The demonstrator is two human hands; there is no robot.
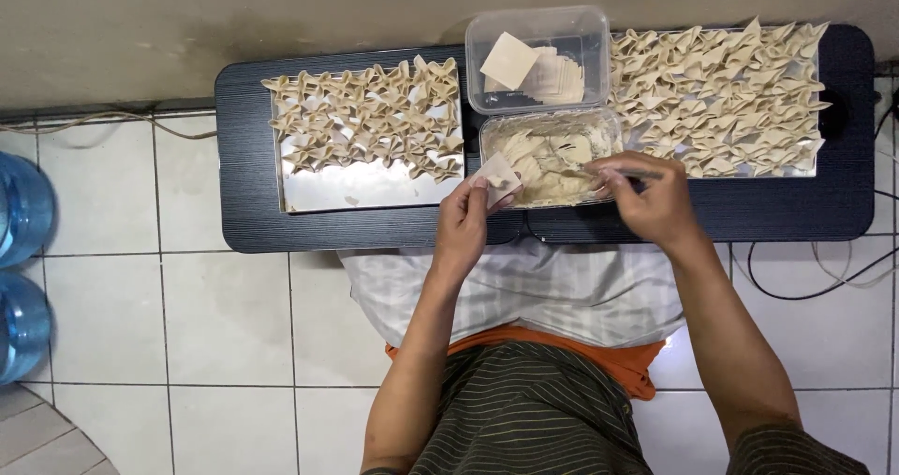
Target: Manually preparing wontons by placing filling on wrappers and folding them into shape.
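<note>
My left hand point(465, 220) holds a square dumpling wrapper point(499, 177) with a dab of filling on it, just left of a clear tub of pale filling point(552, 157). My right hand point(646, 197) grips a thin metal utensil point(613, 170) whose tip reaches into that tub. Behind it stands a second clear tub point(534, 56) with a stack of flat wrappers. A metal tray point(361, 185) on the left carries several rows of folded dumplings point(370, 119). On the right, another tray is packed with folded dumplings point(716, 96).
Everything sits on a low black table point(248, 157) against a wall, on a white tiled floor. Two blue water bottles point(21, 260) stand at the far left. Black cables point(815, 278) lie on the floor at the right. A striped cloth point(534, 292) covers my lap.
</note>
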